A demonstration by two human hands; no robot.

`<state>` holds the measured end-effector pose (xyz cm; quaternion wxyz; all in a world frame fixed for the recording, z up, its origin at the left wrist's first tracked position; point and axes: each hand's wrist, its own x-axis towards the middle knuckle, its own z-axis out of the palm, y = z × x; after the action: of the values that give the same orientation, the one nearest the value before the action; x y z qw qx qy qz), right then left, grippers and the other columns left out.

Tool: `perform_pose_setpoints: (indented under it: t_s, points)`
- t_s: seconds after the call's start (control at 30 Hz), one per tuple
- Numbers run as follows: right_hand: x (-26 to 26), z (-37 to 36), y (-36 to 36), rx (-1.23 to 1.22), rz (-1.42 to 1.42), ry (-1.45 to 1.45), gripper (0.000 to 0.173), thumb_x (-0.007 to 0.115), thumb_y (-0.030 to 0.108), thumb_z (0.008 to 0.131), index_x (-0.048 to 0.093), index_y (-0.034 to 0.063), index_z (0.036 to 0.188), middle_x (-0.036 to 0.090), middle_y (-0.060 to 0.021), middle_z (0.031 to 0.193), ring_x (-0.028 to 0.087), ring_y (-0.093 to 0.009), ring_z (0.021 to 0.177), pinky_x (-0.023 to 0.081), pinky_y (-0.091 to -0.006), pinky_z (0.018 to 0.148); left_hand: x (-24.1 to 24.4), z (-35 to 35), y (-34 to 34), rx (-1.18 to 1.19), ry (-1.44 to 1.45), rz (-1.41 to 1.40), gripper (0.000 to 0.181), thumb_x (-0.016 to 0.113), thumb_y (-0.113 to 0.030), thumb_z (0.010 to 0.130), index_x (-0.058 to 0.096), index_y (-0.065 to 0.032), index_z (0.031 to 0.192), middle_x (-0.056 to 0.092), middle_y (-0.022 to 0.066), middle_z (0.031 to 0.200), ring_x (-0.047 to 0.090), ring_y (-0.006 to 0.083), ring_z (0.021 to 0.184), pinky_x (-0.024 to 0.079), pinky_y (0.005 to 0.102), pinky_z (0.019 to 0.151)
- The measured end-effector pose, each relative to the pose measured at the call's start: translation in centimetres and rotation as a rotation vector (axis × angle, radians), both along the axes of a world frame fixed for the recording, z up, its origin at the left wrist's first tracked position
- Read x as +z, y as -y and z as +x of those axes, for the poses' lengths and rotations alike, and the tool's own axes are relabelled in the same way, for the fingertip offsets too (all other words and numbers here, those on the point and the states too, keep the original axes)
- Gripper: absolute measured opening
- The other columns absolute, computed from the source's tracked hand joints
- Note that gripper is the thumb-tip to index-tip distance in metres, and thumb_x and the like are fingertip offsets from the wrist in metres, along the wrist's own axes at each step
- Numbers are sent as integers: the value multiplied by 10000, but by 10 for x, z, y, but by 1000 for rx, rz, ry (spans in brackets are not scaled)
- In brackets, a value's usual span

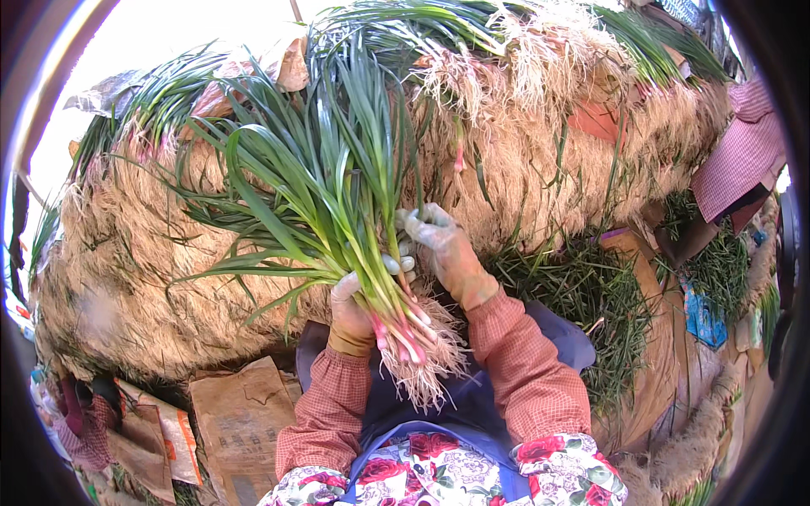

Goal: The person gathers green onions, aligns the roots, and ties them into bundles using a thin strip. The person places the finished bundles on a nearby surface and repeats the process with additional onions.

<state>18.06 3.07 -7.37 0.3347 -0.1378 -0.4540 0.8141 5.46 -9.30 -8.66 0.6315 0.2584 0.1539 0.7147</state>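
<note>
A bunch of green garlic [335, 202] with long flat leaves, pinkish stem bases and pale stringy roots [427, 373] is held above my lap. My left hand [354, 310], in a whitish, soiled glove, wraps around the lower stems, its fingertips showing on the far side. At the bunch's right edge is my right hand [452, 253], gloved alike, with bent thumb and forefinger pinched at a leaf. The roots hang down towards my blue apron [398, 411].
A long mound faced with dry roots [209, 272] spans the front, with more green garlic [171, 95] on top. Leaf trimmings [582, 303] lie at right, a brown sack [240, 417] at lower left. Other people's checked clothing shows at the right edge [743, 152] and lower left [95, 430].
</note>
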Motion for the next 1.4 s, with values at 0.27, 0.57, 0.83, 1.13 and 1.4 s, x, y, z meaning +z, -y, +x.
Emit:
perform_pose_setpoints:
  t_s: [0.27, 0.57, 0.83, 1.13, 1.4]
  points:
    - [45, 11, -15, -181, 74, 41, 375, 595, 288, 957, 570, -3, 1191, 668, -82, 915, 602, -112, 647, 505, -248, 626, -7, 1, -3, 109, -69, -79, 499, 590, -343, 824, 587, 55, 1124, 638, 224, 1085, 652, 313, 924, 547, 428, 853]
    - [30, 0, 3, -235, 215, 51, 207, 645, 74, 898, 574, 29, 1087, 651, -73, 898, 630, -149, 726, 523, -290, 627, -6, 0, -3, 71, 20, -67, 466, 586, -318, 833, 605, 60, 1105, 653, 213, 1077, 622, 323, 1026, 505, 451, 919]
    - [14, 55, -28, -322, 87, -205, 260, 617, 216, 927, 597, 71, 1142, 654, -97, 1084, 637, -222, 1026, 546, -344, 838, -8, -1, 3, 6, 129, 22, 473, 571, -278, 852, 564, 37, 1205, 605, 253, 1208, 615, 349, 1075, 517, 489, 926]
    - [98, -7, -8, -562, 1466, 661, 420, 585, 280, 932, 544, 60, 1288, 657, -112, 1167, 647, -194, 1057, 533, -313, 847, -3, 5, 22, -79, -17, -60, 660, 581, -213, 841, 373, 54, 1407, 497, 212, 1382, 590, 347, 1144, 493, 457, 975]
    - [89, 21, -77, -552, 1029, 509, 253, 645, 313, 915, 627, 77, 1006, 614, -21, 749, 564, -115, 629, 505, -260, 592, 1, 6, 88, -37, -52, -91, 690, 605, -159, 786, 375, 30, 1408, 521, 223, 1335, 629, 345, 1057, 549, 487, 869]
